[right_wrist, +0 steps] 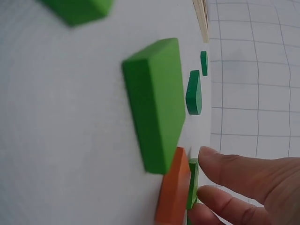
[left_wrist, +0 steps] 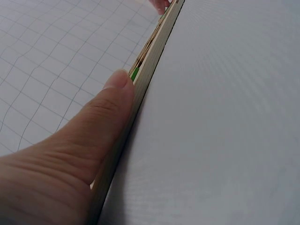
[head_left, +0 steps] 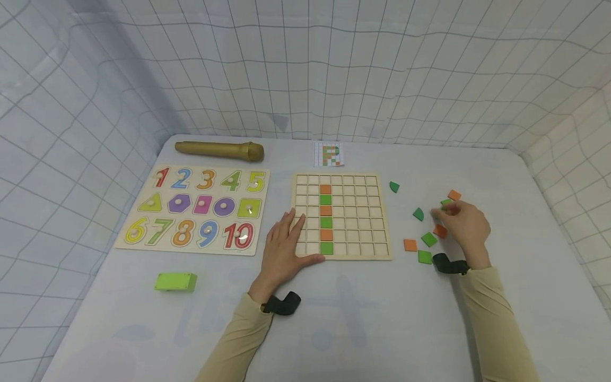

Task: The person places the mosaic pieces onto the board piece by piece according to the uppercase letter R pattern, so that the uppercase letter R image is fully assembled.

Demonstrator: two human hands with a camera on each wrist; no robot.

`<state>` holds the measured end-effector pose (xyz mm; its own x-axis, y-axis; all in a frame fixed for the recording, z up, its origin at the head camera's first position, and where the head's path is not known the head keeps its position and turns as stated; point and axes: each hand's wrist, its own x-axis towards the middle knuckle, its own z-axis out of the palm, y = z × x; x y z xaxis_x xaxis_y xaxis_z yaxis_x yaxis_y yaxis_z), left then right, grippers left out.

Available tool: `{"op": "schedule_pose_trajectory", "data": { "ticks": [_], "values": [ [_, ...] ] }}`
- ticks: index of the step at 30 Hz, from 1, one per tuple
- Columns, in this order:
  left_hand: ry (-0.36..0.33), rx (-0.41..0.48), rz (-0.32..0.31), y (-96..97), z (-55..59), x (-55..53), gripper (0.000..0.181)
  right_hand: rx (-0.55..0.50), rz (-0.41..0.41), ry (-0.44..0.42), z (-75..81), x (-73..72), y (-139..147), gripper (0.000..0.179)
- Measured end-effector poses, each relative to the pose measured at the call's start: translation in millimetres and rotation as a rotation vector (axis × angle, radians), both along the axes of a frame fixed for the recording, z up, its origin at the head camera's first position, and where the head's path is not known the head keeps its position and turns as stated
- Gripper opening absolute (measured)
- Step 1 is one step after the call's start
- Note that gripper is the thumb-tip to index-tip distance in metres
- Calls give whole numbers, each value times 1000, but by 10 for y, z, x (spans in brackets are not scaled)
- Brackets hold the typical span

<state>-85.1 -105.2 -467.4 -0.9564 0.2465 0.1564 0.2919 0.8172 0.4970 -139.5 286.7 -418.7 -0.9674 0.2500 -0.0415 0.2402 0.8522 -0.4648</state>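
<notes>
In the head view a wooden grid board lies in the middle of the table. One column holds orange and green square tiles, alternating in colour. My left hand rests on its lower left corner, fingers spread, with the thumb along the near edge. Over on the right, my right hand pinches a green tile between thumb and fingers, low among the loose pieces. Right beside that tile lie an orange tile and another green tile.
Two dark green quarter-round pieces lie between the board and the loose tiles. Behind the board is a small pattern card. At the left are a number puzzle, a gold microphone and a lime green block.
</notes>
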Motion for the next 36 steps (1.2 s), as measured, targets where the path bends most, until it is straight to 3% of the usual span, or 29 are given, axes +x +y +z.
{"op": "schedule_pose_trajectory", "data": {
  "ticks": [13,24,31,36],
  "values": [
    [-18,-1,8,11,12,-12,103,-30,4,-70,26,-76,8,40],
    [-12,-12,2,11,3,-15,103,-54,0,-31,12,-77,2,39],
    [-22,-13,4,13,8,-7,104,-70,40,109,16,-95,-96,30],
    [-29,-11,7,9,6,-6,103,-120,63,179,39,-208,-308,34]
  ]
}}
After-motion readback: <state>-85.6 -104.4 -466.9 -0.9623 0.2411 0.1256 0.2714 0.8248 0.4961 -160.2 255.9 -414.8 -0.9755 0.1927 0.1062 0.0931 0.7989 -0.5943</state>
